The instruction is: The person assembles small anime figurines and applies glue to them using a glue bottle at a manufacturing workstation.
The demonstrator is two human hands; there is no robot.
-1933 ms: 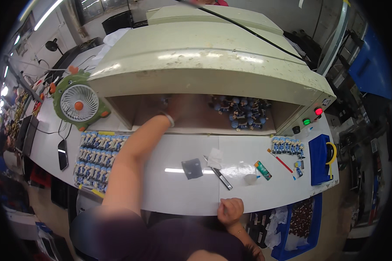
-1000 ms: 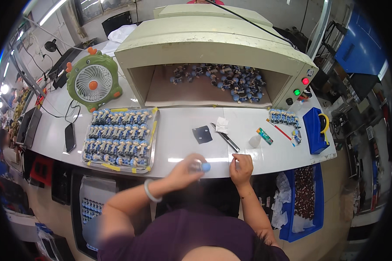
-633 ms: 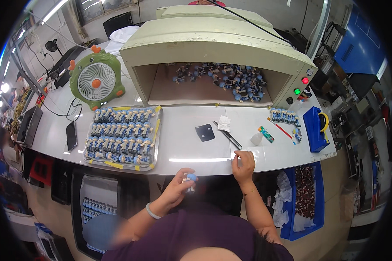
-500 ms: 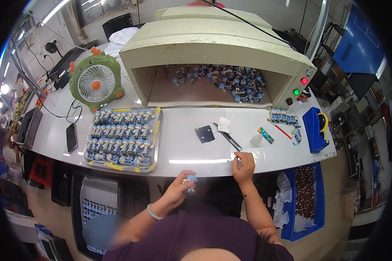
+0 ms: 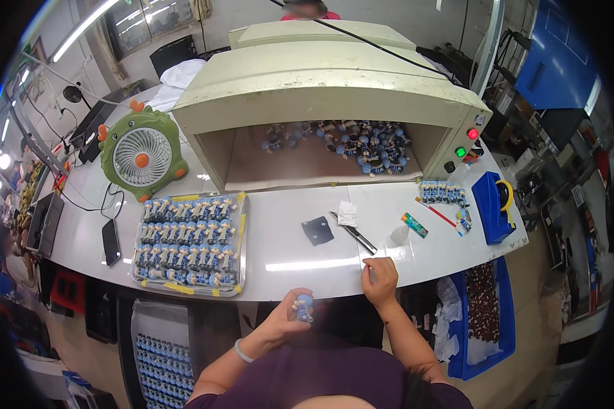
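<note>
My left hand [image 5: 284,320], with a pale band at its wrist, is closed around a small figurine [image 5: 303,309] with a light blue cap. It holds the figurine just off the table's front edge. My right hand [image 5: 381,281] rests at that edge with its fingers curled; whether anything is inside them is hidden. Just beyond it lie black tweezers [image 5: 356,235], partly under a crumpled white paper [image 5: 348,213]. A dark square sheet [image 5: 317,231] is left of them. A tray [image 5: 241,249] edged with yellow tape holds rows of similar figurines at the left.
A cream box machine [image 5: 320,85] with more figurines inside stands behind. A green fan [image 5: 143,151] and a phone [image 5: 110,242] are at left. A green tube [image 5: 414,225], a red stick [image 5: 436,212], a row of figurines [image 5: 443,192] and a blue tape dispenser [image 5: 488,211] are at right.
The view has tilted up, so the table sits lower in the picture. My left hand has turned the figurine, showing more of its blue side. My right hand stays at the table edge.
</note>
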